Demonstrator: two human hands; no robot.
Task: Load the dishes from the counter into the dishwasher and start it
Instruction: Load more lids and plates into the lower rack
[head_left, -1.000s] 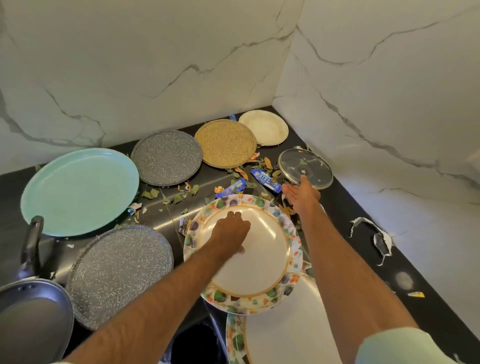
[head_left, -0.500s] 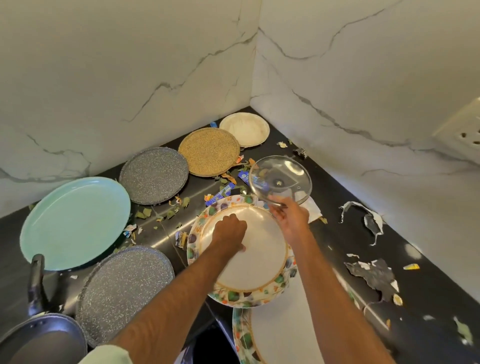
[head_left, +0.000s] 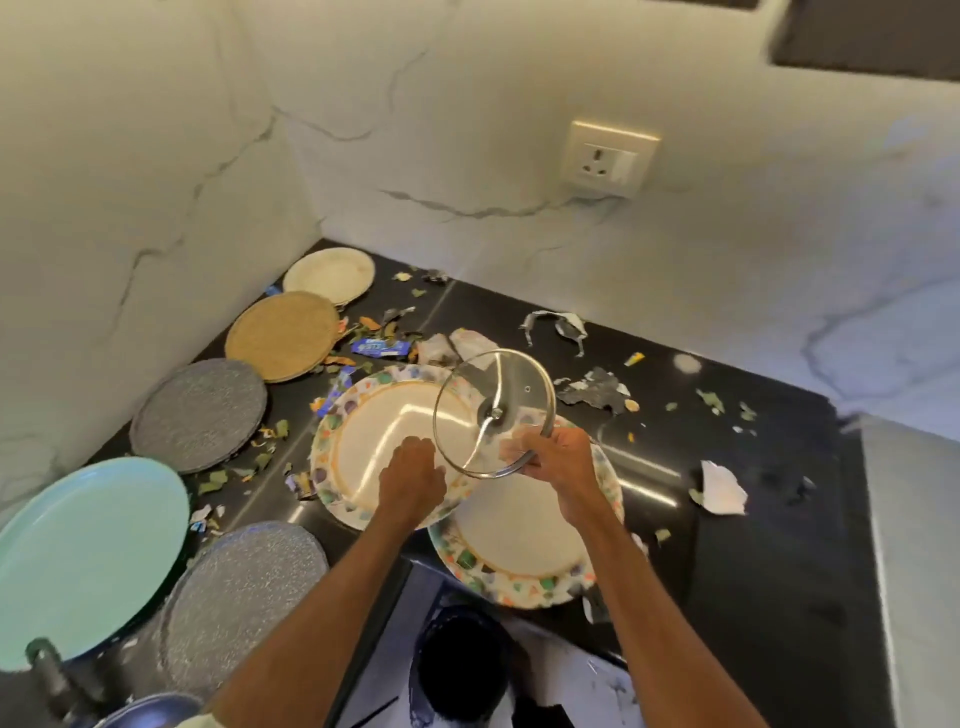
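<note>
My right hand (head_left: 558, 462) pinches the rim of a round glass lid (head_left: 493, 413) and holds it tilted above the counter. My left hand (head_left: 411, 475) rests with curled fingers on a patterned plate (head_left: 363, 431), whose near edge lies on a second patterned plate (head_left: 519, 540). Along the left wall sit a cream plate (head_left: 330, 275), a tan woven plate (head_left: 283, 335), a grey speckled plate (head_left: 200, 413), a mint green plate (head_left: 85, 556) and another grey speckled plate (head_left: 241, 587). The dishwasher is out of view.
Scraps of paper, leaves and wrappers (head_left: 376, 347) litter the black counter (head_left: 727, 493). A dark pan with a handle (head_left: 52, 675) sits at the bottom left. A wall socket (head_left: 610, 158) is on the marble wall. A dark round object (head_left: 462, 660) sits below the counter edge.
My right hand reached the glass lid on the counter, took it by the rim and lifted it up over the plates. The view swung to the right. The left hand stayed on the plate.
</note>
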